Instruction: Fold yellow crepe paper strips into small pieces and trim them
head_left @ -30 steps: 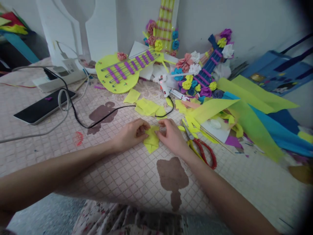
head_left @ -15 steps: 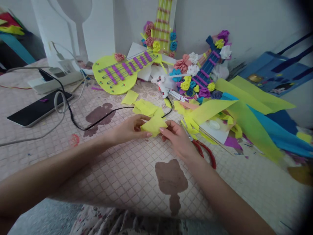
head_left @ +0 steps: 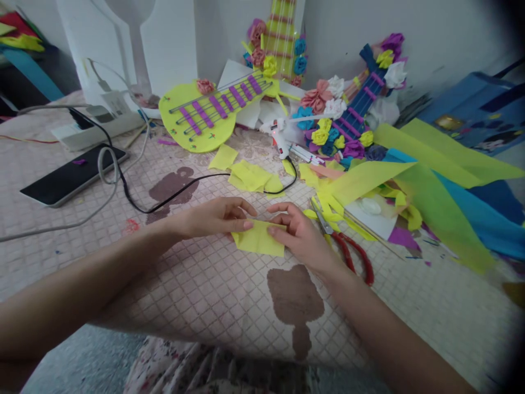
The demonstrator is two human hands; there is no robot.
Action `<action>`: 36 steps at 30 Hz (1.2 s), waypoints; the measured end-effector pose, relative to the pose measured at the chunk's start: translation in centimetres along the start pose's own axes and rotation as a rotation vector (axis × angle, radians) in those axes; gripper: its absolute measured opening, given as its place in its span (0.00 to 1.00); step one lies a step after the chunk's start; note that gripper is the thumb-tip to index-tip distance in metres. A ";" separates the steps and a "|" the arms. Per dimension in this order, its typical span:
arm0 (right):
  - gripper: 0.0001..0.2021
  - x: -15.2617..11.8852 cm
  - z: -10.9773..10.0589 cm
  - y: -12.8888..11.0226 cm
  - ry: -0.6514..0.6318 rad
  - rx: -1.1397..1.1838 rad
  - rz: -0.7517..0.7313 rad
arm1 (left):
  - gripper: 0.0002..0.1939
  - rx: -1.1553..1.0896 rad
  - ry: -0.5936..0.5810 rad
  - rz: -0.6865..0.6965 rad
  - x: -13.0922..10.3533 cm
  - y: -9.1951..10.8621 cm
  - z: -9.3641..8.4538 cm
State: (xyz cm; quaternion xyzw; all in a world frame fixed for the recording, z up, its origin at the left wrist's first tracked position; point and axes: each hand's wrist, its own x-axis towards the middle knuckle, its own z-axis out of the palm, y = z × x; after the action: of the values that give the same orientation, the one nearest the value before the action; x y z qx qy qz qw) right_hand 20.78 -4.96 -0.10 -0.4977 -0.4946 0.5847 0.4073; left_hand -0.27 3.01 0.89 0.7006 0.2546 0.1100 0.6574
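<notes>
A small yellow crepe paper piece [head_left: 262,243] is pinched by its upper edge between my two hands, above the patterned tablecloth. My left hand [head_left: 219,216] grips its left end, thumb on top. On the right end, my right hand [head_left: 295,232] presses its thumb over the sheet with the fingers curled behind. Beyond my hands lie more yellow paper pieces [head_left: 251,176]. Scissors with red handles [head_left: 348,249] rest just right of my right hand. A white glue gun [head_left: 278,139] with a small red light stands further back, its black cord running left.
A yellow paper guitar [head_left: 199,117] and a blue one [head_left: 356,112] with paper flowers lean at the back. Yellow and blue paper sheets [head_left: 435,213] spread on the right. A phone [head_left: 74,175], a power strip [head_left: 98,128] and cables occupy the left.
The yellow paper has come lower and nearer to me, and now hangs with its straight edge downward instead of a corner. Both hands have shifted their grip along its top; the view has turned slightly.
</notes>
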 end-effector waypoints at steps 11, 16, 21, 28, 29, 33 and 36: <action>0.05 -1.1 -0.6 0.1 -0.043 -0.236 -0.119 | 0.15 0.029 0.161 0.016 0.0 -1.1 -1.0; 0.09 -1.6 -0.8 0.1 -0.083 -0.389 -0.101 | 0.16 0.162 0.300 0.158 0.6 -1.6 -0.4; 0.09 -1.4 -0.9 0.9 -0.023 -0.243 -0.070 | 0.20 0.531 0.432 0.328 0.1 -0.8 0.3; 0.06 -1.0 -0.6 1.2 0.040 -0.112 -0.070 | 0.25 0.854 0.196 0.442 -0.7 0.1 2.5; 0.06 -1.1 -0.6 1.2 0.040 -0.123 -0.069 | 0.22 0.893 0.199 0.435 -0.7 0.0 2.7; 0.03 -1.5 -0.5 0.7 0.013 -0.308 -0.129 | 0.06 0.947 0.207 0.497 -0.3 -0.6 2.8; 0.08 -1.8 -0.4 0.2 -0.008 -0.582 -0.228 | 0.05 0.975 0.137 0.541 -0.3 -0.7 2.2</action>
State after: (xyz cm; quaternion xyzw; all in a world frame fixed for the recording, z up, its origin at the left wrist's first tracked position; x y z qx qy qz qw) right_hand 21.50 -6.66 -0.03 -0.5323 -0.6955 0.3709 0.3089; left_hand 0.42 0.95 -0.01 0.9550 0.1293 0.1897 0.1878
